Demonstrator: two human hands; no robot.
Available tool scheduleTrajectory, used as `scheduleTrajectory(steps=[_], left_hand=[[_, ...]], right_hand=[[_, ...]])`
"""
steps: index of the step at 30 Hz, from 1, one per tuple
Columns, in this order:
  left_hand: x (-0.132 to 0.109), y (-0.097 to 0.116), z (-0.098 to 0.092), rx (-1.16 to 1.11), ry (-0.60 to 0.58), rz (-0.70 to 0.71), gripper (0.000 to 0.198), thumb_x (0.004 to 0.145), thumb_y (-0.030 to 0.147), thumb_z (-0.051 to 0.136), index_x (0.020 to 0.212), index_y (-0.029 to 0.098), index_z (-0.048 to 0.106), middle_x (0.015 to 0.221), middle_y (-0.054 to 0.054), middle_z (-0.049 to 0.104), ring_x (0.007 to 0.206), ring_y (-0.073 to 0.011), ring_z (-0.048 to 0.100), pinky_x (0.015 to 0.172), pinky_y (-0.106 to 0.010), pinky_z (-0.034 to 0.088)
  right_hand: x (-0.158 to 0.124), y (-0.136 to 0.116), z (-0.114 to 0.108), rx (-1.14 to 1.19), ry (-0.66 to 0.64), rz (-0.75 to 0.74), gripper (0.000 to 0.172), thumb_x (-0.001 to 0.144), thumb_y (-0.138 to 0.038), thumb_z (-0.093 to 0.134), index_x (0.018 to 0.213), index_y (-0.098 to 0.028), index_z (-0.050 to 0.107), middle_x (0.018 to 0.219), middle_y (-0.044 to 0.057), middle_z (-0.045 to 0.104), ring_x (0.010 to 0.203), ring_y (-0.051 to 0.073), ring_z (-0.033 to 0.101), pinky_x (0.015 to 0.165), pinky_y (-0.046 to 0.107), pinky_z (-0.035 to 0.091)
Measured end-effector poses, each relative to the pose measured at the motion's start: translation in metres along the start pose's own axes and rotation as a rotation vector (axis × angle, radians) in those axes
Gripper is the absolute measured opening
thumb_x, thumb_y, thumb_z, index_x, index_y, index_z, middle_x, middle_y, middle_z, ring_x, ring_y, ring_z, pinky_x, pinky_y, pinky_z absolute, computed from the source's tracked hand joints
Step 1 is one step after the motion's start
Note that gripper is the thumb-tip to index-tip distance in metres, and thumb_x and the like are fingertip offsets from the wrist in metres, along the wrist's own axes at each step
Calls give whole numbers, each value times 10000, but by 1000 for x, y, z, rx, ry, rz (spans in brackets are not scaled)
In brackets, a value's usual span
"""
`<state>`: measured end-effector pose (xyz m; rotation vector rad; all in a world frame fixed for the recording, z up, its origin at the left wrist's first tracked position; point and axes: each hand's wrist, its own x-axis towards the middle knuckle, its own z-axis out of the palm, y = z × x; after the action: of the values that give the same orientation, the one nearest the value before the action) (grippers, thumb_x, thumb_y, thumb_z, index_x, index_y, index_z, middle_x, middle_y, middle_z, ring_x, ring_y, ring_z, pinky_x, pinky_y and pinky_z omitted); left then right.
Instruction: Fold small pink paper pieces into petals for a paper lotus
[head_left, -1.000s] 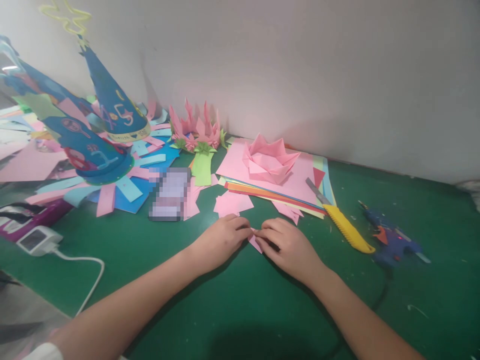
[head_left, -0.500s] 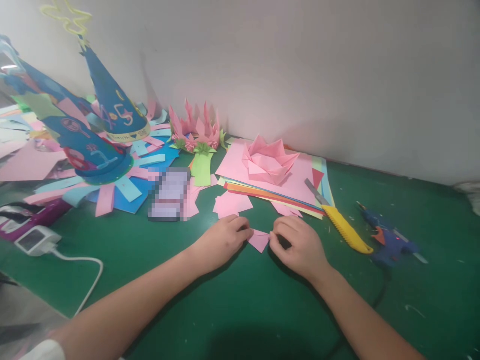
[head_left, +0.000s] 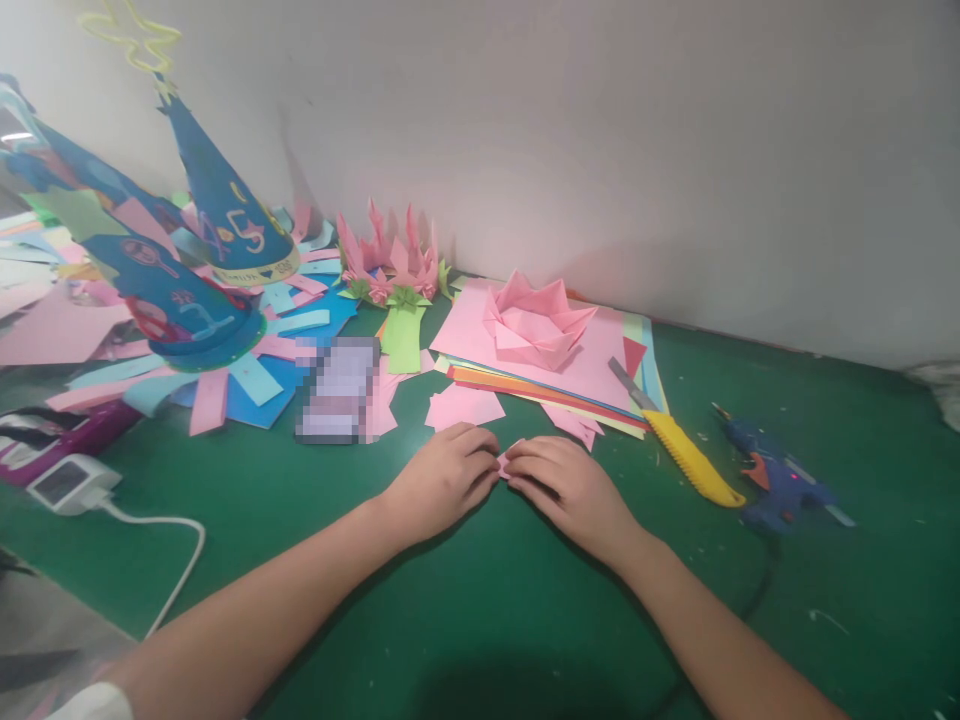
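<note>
My left hand and my right hand meet fingertip to fingertip on the green mat. Both are closed on a small pink paper piece, of which only a sliver shows between the fingers. A loose pink paper square lies just beyond my left hand. Behind it a folded pink paper lotus sits on a stack of coloured sheets.
A yellow utility knife and a blue glue gun lie to the right. Blue paper cones, paper strips and pink paper flowers crowd the back left. A white power adapter with cable lies at the left. A wall stands behind.
My right hand moved left and closed back against my left hand. The pink piece, spread out half a second ago, is now almost hidden under the fingers.
</note>
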<state>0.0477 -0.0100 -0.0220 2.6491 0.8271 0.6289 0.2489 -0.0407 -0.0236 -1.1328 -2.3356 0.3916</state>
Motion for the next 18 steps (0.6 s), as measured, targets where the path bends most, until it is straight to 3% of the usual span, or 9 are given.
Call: scheduleTrajectory(steps=[4, 18], left_hand=[[1, -5, -3, -87, -33, 90, 216, 917, 149, 419, 936, 139, 634, 953, -67, 631, 886, -161, 544, 837, -305, 467], [2, -5, 8, -189, 133, -139, 75, 782, 140, 601, 744, 161, 662, 887, -50, 562, 867, -170, 521, 788, -321, 459]], right_hand=[[0, 2, -2, -21, -14, -37, 157, 908, -225, 482, 943, -216, 635, 986, 57, 667, 945, 197, 587, 855, 378, 440], [6, -5, 6, 58, 51, 206, 105, 826, -140, 516, 740, -198, 535, 722, 12, 560, 705, 162, 514, 636, 291, 411]])
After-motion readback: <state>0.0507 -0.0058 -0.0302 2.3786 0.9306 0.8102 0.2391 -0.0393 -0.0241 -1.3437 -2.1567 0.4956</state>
